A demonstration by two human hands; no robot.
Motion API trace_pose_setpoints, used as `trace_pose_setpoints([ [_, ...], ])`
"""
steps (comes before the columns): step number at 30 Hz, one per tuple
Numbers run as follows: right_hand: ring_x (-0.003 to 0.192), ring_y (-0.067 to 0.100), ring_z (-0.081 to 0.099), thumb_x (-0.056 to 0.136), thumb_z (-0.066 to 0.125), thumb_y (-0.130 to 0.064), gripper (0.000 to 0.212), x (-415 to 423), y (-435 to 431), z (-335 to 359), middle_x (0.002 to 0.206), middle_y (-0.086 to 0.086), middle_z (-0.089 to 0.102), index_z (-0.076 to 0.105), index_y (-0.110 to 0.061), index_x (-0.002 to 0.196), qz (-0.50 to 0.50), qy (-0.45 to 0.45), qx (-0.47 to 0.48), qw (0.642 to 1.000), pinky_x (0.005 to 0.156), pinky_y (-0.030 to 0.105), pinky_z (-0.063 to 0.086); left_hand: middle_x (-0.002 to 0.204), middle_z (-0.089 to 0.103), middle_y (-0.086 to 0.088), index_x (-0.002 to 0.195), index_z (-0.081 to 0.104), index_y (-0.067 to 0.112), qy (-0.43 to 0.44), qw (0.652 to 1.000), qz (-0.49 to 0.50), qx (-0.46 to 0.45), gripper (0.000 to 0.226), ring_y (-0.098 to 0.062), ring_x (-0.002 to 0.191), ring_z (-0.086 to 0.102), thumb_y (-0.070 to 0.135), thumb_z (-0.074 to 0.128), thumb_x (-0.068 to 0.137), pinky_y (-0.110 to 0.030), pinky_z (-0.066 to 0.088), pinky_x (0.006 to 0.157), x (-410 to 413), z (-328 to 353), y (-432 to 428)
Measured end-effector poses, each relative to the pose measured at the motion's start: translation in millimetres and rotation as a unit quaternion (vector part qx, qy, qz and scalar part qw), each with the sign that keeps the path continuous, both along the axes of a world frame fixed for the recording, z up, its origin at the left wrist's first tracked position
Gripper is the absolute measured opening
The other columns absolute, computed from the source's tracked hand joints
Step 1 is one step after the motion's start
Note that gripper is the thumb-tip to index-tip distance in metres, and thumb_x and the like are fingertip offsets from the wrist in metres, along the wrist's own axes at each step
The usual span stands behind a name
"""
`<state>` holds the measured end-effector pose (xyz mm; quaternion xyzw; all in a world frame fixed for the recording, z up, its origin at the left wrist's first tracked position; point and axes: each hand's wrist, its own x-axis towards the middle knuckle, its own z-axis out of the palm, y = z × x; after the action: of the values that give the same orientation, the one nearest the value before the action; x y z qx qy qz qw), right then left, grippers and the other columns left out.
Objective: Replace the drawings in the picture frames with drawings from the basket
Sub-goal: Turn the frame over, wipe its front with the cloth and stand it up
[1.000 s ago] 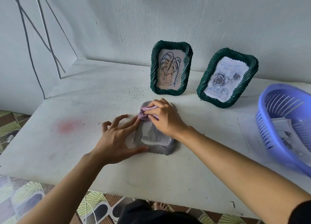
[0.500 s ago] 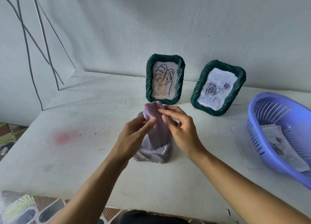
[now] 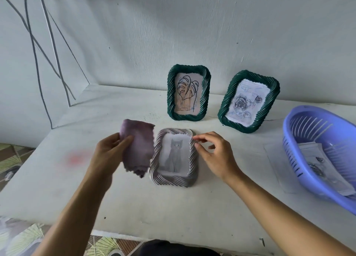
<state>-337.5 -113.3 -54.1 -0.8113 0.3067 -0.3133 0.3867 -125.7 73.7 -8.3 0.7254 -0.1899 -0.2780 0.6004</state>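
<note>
A grey-and-white twisted picture frame [image 3: 189,156] lies flat on the white table [image 3: 173,207], with a grey cat drawing [image 3: 174,155] showing inside it. My left hand [image 3: 107,151] holds a purple piece with a scalloped edge [image 3: 139,148] lifted just left of the frame. My right hand [image 3: 215,155] hovers at the frame's right edge, fingers apart and empty. Two green frames stand at the wall: one with a leaf drawing [image 3: 187,93], one with a rose drawing [image 3: 248,101]. A blue basket [image 3: 294,140] at the right holds paper drawings [image 3: 319,163].
A loose sheet of paper [image 3: 277,159] lies on the table beside the basket. Cables [image 3: 48,49] hang down the wall at the left. A pink stain [image 3: 77,157] marks the table. Patterned floor [image 3: 11,159] shows beyond the table's left and front edges.
The purple piece has come off the grey frame and moved left in my left hand. My right hand has let go of it. The frame lies flat again, the cat drawing uncovered.
</note>
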Motion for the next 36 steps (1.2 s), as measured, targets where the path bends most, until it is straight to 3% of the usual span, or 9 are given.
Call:
trace_pose_setpoints([
  [6,0.105,0.021,0.057,0.087,0.059,-0.041,0.040,9,4,-28,0.110,0.000,0.059,0.066,-0.022,0.121,-0.032,0.108,-0.090,0.990,0.092,0.039,0.047,0.078,0.065,-0.015,0.094,0.071,0.009,-0.097,0.990,0.091,0.045,0.016,-0.026,0.069,0.056,0.025,0.068,0.094,-0.033,0.041,0.062,64,7,36],
  [9,0.106,0.025,0.056,0.086,0.052,-0.047,0.044,14,7,-33,0.113,0.001,0.057,0.063,-0.024,0.122,-0.053,0.155,-0.130,0.978,0.087,0.042,0.045,0.087,0.065,-0.020,0.093,0.070,0.010,-0.039,0.995,0.067,0.056,0.016,-0.031,0.078,0.057,0.022,0.061,0.099,-0.043,0.042,0.069,91,5,45],
  [15,0.109,0.025,0.053,0.085,0.049,-0.046,0.042,17,8,-39,0.115,0.001,0.056,0.060,-0.024,0.120,-0.069,0.170,-0.153,0.971,0.088,0.042,0.042,0.095,0.070,-0.017,0.119,0.063,0.008,0.032,0.986,0.007,0.161,0.020,-0.033,0.081,0.062,0.012,0.051,0.103,-0.038,0.048,0.069,126,-12,55],
  [20,0.109,0.024,0.052,0.088,0.053,-0.040,0.038,17,10,-41,0.116,0.001,0.056,0.059,-0.023,0.121,-0.073,0.177,-0.187,0.964,0.087,0.041,0.040,0.105,0.061,-0.018,0.127,0.045,0.023,-0.269,0.903,0.034,0.334,0.039,-0.042,0.095,0.059,0.028,0.065,0.094,-0.045,0.049,0.073,121,-33,57],
  [25,0.109,0.026,0.055,0.087,0.056,-0.034,0.038,20,12,-40,0.117,0.002,0.056,0.061,-0.020,0.121,-0.070,0.185,-0.216,0.956,0.084,0.041,0.042,0.115,0.065,-0.013,0.113,0.069,0.014,-0.548,0.812,-0.025,0.198,0.022,-0.042,0.101,0.059,0.018,0.056,0.096,-0.048,0.048,0.087,108,-59,69],
  [28,0.115,0.024,0.055,0.085,0.058,-0.033,0.039,21,12,-39,0.126,0.001,0.056,0.061,-0.022,0.123,-0.069,0.188,-0.210,0.957,0.087,0.042,0.043,0.139,0.061,-0.009,0.132,0.064,0.005,-0.551,0.804,-0.136,0.177,0.043,-0.033,0.128,0.056,0.024,0.042,0.101,-0.044,0.044,0.107,103,-79,74],
  [31,0.120,0.023,0.055,0.086,0.056,-0.033,0.040,22,13,-36,0.133,0.001,0.058,0.062,-0.020,0.124,-0.065,0.198,-0.203,0.957,0.092,0.043,0.043,0.156,0.042,0.004,0.152,0.042,0.018,-0.517,0.801,-0.156,0.256,0.055,-0.022,0.146,0.038,0.038,0.025,0.104,-0.047,0.039,0.113,105,-86,81],
  [34,0.122,0.023,0.054,0.087,0.054,-0.035,0.042,21,13,-35,0.133,0.000,0.058,0.062,-0.019,0.125,-0.060,0.201,-0.186,0.960,0.094,0.043,0.041,0.149,0.053,0.002,0.143,0.055,0.019,-0.537,0.788,-0.154,0.259,0.051,-0.028,0.135,0.050,0.040,0.033,0.103,-0.049,0.049,0.101,99,-75,75],
  [36,0.123,0.021,0.052,0.086,0.052,-0.038,0.044,20,13,-34,0.133,-0.001,0.057,0.061,-0.020,0.126,-0.058,0.192,-0.170,0.965,0.095,0.043,0.040,0.130,0.067,-0.003,0.124,0.069,0.016,-0.556,0.792,-0.114,0.224,0.039,-0.037,0.112,0.062,0.034,0.045,0.099,-0.048,0.053,0.088,86,-64,64],
])
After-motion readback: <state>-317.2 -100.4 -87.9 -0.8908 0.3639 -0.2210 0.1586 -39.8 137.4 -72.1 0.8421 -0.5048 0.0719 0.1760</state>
